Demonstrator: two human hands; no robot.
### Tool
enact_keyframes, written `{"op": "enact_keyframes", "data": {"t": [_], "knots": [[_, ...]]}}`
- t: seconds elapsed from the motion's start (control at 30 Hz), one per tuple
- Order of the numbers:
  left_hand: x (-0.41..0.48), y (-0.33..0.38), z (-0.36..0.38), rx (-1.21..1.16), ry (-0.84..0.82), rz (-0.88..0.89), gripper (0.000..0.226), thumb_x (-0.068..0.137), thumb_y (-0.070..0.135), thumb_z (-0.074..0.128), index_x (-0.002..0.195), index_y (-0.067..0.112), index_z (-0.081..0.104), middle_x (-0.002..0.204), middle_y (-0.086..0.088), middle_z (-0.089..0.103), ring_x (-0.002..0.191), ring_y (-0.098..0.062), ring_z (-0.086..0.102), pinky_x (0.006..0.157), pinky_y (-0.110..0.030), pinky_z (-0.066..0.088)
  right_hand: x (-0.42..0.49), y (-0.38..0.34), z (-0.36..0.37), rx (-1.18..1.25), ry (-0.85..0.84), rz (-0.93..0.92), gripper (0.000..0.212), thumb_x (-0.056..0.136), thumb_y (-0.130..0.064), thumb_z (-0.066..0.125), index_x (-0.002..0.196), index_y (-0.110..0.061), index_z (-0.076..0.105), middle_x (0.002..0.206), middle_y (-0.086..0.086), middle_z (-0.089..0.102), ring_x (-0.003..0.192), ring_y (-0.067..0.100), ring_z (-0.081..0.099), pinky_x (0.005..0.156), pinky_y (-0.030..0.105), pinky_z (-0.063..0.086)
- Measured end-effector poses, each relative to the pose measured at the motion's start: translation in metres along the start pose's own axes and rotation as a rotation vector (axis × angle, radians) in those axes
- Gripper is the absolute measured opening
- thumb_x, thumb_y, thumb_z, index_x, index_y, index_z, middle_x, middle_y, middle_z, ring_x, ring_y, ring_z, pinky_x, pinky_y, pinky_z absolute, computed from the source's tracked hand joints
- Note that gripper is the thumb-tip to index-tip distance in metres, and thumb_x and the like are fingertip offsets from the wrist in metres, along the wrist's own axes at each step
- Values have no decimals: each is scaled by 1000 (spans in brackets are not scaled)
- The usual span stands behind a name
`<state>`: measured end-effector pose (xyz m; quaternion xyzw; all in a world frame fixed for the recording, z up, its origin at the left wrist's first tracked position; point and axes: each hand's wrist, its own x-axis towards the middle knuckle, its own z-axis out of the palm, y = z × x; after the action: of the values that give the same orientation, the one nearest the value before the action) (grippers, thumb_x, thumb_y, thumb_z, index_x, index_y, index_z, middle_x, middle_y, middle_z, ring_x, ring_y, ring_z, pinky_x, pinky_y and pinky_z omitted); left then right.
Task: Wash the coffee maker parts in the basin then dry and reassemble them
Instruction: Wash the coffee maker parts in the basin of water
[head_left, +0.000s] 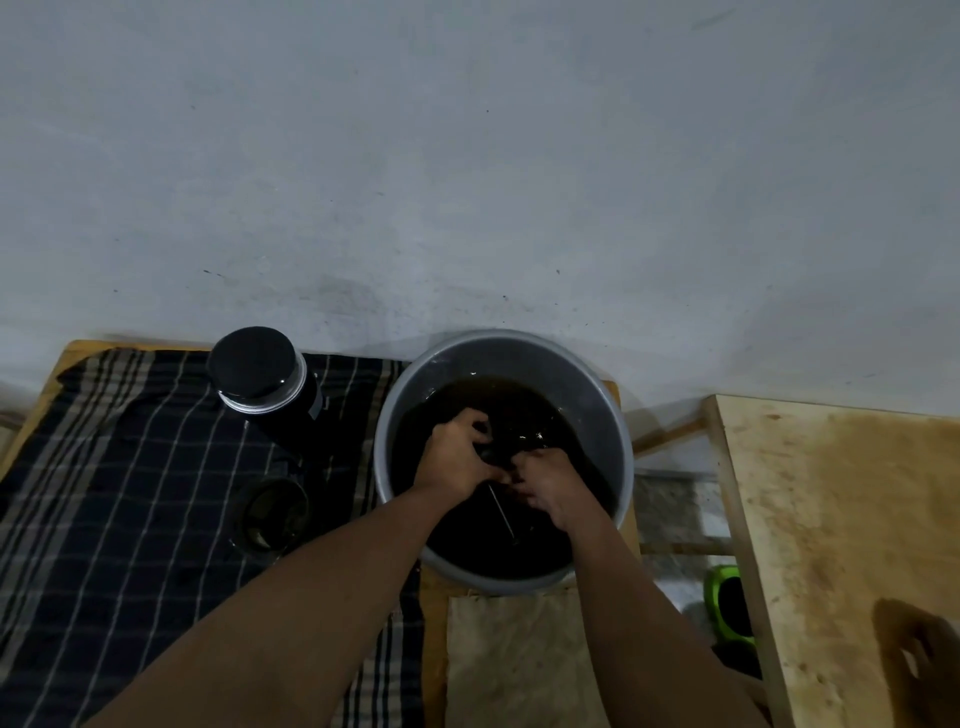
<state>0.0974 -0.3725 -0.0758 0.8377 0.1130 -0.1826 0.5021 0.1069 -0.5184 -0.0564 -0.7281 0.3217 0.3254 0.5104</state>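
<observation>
two hands in basin (597, 410): left hand (457, 453) and right hand (550, 488) each grip a dark plunger part (497, 451) w/ thin rod (503, 512), half under brown water. wash step in hand. next move prob. calls for lifting it clear, draining, then onto checked cloth (130, 467) to dry.

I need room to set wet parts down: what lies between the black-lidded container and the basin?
In the head view, only checked cloth lies between the black-lidded container and the basin.
</observation>
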Motion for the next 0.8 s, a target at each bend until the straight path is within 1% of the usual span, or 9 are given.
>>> {"op": "enact_keyframes", "data": {"t": [0.1, 0.2, 0.27, 0.37, 0.47, 0.57, 0.63, 0.73, 0.8], "knots": [[1, -2, 3, 10, -46, -21, 91, 53, 16, 102, 133, 8, 60, 118, -3, 66, 111, -15, 62, 92, -22, 48, 1, -8, 7, 88, -31, 59, 14, 101, -4, 49, 103, -4, 62, 86, 16, 64, 57, 19, 62, 45, 26, 52], [3, -6, 0, 21, -45, -26, 80, 58, 29, 100, 128, 11, 66, 118, -5, 71, 109, -18, 66, 91, -23, 50, 1, -16, 11, 196, -19, 75, 12, 102, -3, 52, 97, -4, 63, 76, 9, 62, 51, 13, 59, 48, 27, 52], [4, -8, -1, 29, -45, -24, 67, 63, 28, 96, 123, 15, 71, 113, -2, 73, 106, -18, 68, 88, -22, 51, 3, -17, 8, 160, 43, 65, 8, 101, -7, 56, 99, -3, 63, 75, 9, 62, 57, 16, 57, 49, 26, 49], [3, -7, 1, 26, -90, 3, 51, 68, 22, 95, 114, 16, 76, 104, -1, 75, 99, -13, 70, 80, -16, 47, 2, -18, 3, 60, 35, 76, 19, 104, -16, 48, 97, -7, 63, 78, 11, 63, 56, 17, 53, 43, 22, 42], [4, -6, 0, 10, -93, 5, 58, 69, 15, 94, 123, 15, 73, 110, 5, 70, 104, -9, 63, 84, -11, 41, 4, -20, 3, 262, -44, 110, 18, 106, -10, 47, 101, -19, 62, 91, 9, 68, 73, 19, 63, 57, 30, 49], [8, -10, 1, 24, -51, 1, 51, 81, 0, 80, 128, 17, 71, 121, -2, 72, 111, -13, 65, 86, -7, 40, 7, -15, 7, 375, -68, 159, 12, 103, -11, 55, 101, -21, 63, 96, 4, 69, 85, 16, 63, 73, 34, 48], [7, -11, 5, 62, -28, -5, 50, 86, -5, 68, 129, 19, 70, 123, -6, 71, 111, -17, 67, 92, -13, 44, 9, -11, 10, 334, -48, 157, 8, 101, -16, 59, 101, -14, 67, 86, 4, 67, 79, 17, 62, 70, 35, 50], [8, -12, 6, 130, 5, 15, 47, 89, -10, 60, 124, 19, 73, 120, -7, 70, 108, -21, 67, 99, -27, 52, 10, -12, 12, 264, -7, 149, 24, 105, -22, 52, 114, -4, 66, 80, 8, 63, 71, 20, 59, 68, 41, 58], [10, -15, 6, 225, 42, 62, 42, 88, -11, 58, 114, 16, 75, 112, -10, 68, 101, -24, 68, 93, -36, 57, 3, -16, 14, 281, -62, 178, 32, 106, -33, 50, 116, -6, 64, 85, 12, 66, 70, 24, 62, 58, 35, 55]]}}
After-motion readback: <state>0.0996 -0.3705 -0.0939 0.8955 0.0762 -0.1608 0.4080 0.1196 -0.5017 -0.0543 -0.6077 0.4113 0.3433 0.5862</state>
